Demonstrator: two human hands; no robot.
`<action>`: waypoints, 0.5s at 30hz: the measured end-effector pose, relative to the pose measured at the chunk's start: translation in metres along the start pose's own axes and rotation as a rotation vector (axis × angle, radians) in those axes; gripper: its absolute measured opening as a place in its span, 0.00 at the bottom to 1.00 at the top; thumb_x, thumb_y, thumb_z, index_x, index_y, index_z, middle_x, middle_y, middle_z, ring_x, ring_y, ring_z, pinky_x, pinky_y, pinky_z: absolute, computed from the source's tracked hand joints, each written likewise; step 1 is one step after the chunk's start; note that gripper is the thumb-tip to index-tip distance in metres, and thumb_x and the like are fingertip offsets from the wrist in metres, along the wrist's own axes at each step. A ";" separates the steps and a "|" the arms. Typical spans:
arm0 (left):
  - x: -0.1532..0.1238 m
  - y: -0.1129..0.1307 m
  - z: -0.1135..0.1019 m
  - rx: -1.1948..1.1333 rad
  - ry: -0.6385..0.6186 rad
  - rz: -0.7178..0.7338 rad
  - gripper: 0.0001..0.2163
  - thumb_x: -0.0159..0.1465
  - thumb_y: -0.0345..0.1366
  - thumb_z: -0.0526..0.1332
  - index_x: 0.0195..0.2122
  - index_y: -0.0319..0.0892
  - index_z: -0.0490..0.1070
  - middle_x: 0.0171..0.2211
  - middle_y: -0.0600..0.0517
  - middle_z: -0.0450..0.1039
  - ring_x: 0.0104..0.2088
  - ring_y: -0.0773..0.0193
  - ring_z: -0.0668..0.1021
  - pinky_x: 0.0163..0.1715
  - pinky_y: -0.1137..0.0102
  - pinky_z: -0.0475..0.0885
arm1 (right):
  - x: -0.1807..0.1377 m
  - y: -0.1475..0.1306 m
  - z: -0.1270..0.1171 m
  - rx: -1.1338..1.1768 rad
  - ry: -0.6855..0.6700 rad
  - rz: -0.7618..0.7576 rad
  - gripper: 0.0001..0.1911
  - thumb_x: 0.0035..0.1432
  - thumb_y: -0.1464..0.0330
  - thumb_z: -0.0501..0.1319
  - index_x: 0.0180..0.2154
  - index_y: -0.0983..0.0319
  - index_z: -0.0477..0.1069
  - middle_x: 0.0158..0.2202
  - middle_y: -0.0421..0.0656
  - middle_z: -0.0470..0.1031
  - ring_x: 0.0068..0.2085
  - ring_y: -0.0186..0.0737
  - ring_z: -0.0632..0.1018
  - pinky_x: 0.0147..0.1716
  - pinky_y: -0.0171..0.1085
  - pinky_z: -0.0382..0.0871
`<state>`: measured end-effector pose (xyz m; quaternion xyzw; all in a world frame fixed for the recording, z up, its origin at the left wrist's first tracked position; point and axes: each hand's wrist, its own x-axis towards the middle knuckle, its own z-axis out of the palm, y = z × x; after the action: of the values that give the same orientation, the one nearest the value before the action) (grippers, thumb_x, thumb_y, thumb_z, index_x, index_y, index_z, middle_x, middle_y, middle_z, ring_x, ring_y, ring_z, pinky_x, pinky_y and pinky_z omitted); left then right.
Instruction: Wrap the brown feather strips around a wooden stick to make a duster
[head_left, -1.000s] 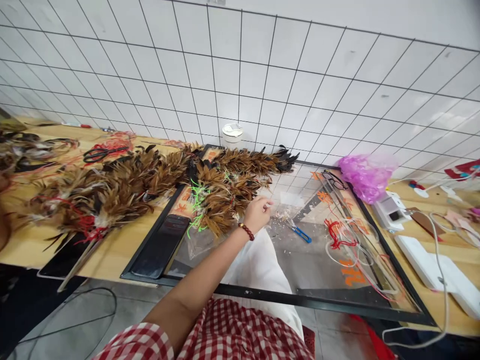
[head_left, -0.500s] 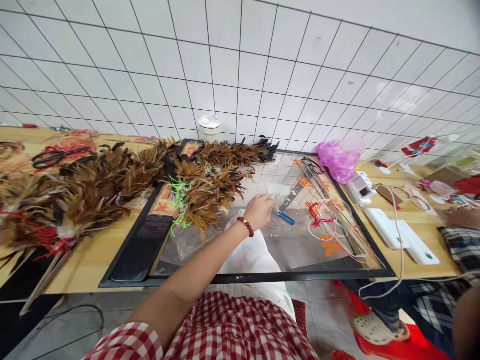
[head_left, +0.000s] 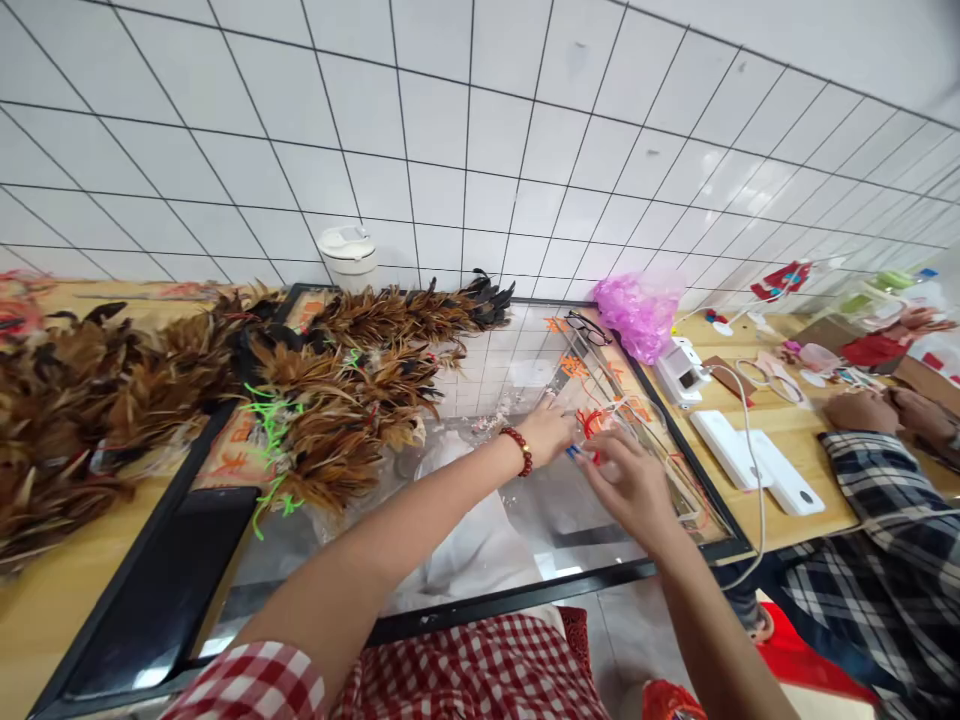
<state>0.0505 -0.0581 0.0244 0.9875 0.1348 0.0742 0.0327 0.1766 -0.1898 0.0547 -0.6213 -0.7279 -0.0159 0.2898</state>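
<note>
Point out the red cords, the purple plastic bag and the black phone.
Red cords (head_left: 592, 422): head view, on the visible strands.
Purple plastic bag (head_left: 641, 317): head view, mid crumpled side.
Black phone (head_left: 166, 592): head view, on its dark face.

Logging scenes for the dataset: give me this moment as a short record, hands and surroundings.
Left hand: over clear, black-framed panel; grip unclear
Left wrist: dark-red bead bracelet
Right hand: close to left hand; grip unclear
Between hands: small blue handle, mostly hidden
Panel's left side: brown feather bundles, flat black phone
Panel's far right corner: dark-rimmed glasses, translucent pink plastic bag
Far right: another person's black-and-white plaid sleeve
</note>
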 end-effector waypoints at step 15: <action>-0.100 -0.073 -0.047 -0.729 0.841 -0.613 0.06 0.59 0.33 0.61 0.33 0.41 0.78 0.36 0.47 0.79 0.39 0.60 0.79 0.45 0.64 0.72 | 0.019 0.024 0.042 -0.535 -0.282 0.027 0.12 0.61 0.72 0.54 0.27 0.64 0.73 0.29 0.46 0.75 0.29 0.37 0.75 0.27 0.35 0.54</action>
<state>-0.0712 -0.0132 0.0508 0.7159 0.3789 0.4842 0.3307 0.1803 -0.1508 0.0199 -0.6814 -0.7225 -0.1166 0.0119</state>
